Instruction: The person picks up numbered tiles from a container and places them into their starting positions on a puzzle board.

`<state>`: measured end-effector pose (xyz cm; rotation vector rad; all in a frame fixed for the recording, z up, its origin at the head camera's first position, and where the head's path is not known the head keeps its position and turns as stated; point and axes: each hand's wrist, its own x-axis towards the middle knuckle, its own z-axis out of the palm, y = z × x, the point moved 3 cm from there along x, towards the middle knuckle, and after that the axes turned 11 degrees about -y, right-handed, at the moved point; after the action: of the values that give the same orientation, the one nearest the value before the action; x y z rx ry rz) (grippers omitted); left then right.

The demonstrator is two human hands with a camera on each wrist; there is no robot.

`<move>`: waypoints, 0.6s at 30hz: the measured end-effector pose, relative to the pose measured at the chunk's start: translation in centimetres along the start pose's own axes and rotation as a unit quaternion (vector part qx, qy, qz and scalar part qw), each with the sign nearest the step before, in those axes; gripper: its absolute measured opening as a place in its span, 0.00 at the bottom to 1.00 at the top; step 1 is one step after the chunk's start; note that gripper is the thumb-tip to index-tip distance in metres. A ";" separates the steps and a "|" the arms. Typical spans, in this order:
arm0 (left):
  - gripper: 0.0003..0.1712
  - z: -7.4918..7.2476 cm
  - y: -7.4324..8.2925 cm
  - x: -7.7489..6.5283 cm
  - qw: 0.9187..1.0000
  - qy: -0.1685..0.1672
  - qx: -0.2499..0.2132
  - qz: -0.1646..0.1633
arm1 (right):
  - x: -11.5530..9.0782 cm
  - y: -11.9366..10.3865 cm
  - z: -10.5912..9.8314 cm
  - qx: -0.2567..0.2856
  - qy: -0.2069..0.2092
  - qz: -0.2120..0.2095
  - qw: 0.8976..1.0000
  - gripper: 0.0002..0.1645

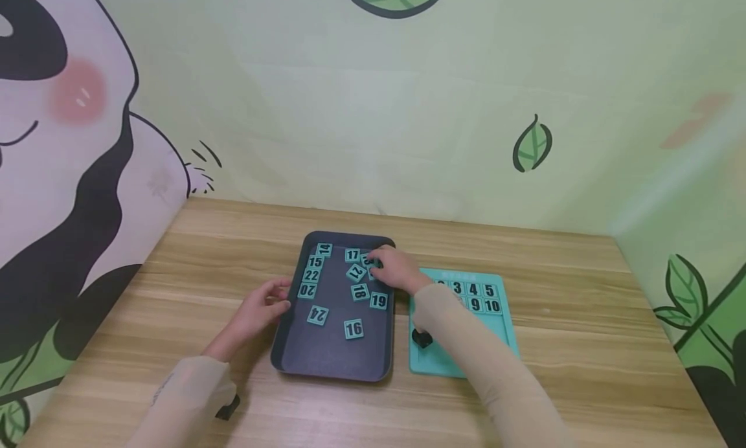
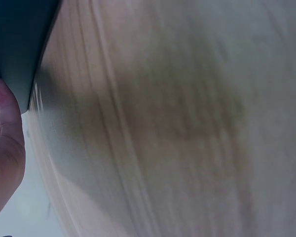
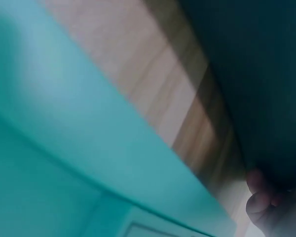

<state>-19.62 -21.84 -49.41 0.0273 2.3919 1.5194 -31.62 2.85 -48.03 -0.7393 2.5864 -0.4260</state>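
A dark tray (image 1: 333,364) holds several teal number tiles, among them tile 16 (image 1: 353,329), tile 24 (image 1: 317,315) and tile 19 (image 1: 379,300). My left hand (image 1: 263,307) touches the tray's left edge, its thumb (image 2: 7,111) against the side in the left wrist view. Over the tray's upper right part, my right hand (image 1: 397,267) reaches in with bent fingers at partly covered tiles. Whether a tile is pinched there is hidden. In the right wrist view, the fingertips (image 3: 259,197) show by the dark tray wall.
Right of the tray lies a teal board (image 1: 504,318) with rows of number tiles, partly under the right forearm. Both stand on a wooden table (image 1: 583,344). A wall with painted leaves (image 1: 533,144) and a panda rises behind and at the sides.
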 end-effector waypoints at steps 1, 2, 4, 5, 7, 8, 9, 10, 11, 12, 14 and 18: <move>0.25 0.0 0.0 0.0 1.000 0.000 0.001 0.002 | 0.0 0.0 0.0 0.004 0.000 -0.004 1.000 0.20; 0.25 0.0 0.1 0.0 1.000 0.001 0.001 0.004 | -0.1 0.1 0.0 0.006 0.000 -0.008 1.000 0.19; 0.25 0.0 0.1 0.0 1.000 0.002 0.002 0.004 | -0.2 0.2 0.0 0.010 0.002 -0.013 1.000 0.18; 0.25 -0.1 0.1 0.0 1.000 0.001 0.004 0.005 | -0.2 0.2 0.0 0.012 0.002 -0.014 1.000 0.18; 0.25 -0.1 0.1 0.0 1.000 0.002 0.005 0.003 | -0.3 0.2 0.1 0.021 0.004 -0.013 1.000 0.18; 0.25 -0.1 0.1 0.0 1.000 0.002 0.005 0.002 | -0.3 0.2 0.1 0.022 0.007 -0.009 1.000 0.19; 0.25 -0.1 0.1 0.0 1.000 0.001 0.005 0.001 | -0.3 0.2 0.1 0.026 0.010 -0.003 1.000 0.20; 0.25 0.0 0.1 0.0 1.000 0.000 0.004 0.001 | -0.3 0.2 0.1 0.028 0.014 0.004 1.000 0.21; 0.25 0.0 0.1 0.0 1.000 0.000 0.004 0.002 | -0.3 0.2 0.2 0.030 0.018 0.013 0.999 0.22; 0.25 0.0 0.1 0.0 1.000 0.000 0.002 0.000 | -0.2 0.1 0.2 0.032 0.023 0.022 0.999 0.23; 0.25 0.0 0.1 0.0 1.000 0.000 0.000 0.002 | -0.1 -0.1 0.2 0.032 0.032 0.040 0.998 0.25; 0.25 0.0 0.1 0.0 1.000 0.000 -0.003 0.004 | 0.1 -0.4 0.3 0.036 0.049 0.067 0.996 0.26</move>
<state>-19.63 -21.84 -49.31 0.0370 2.3903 1.5292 -31.39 2.37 -48.17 -0.5298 2.6759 -0.5221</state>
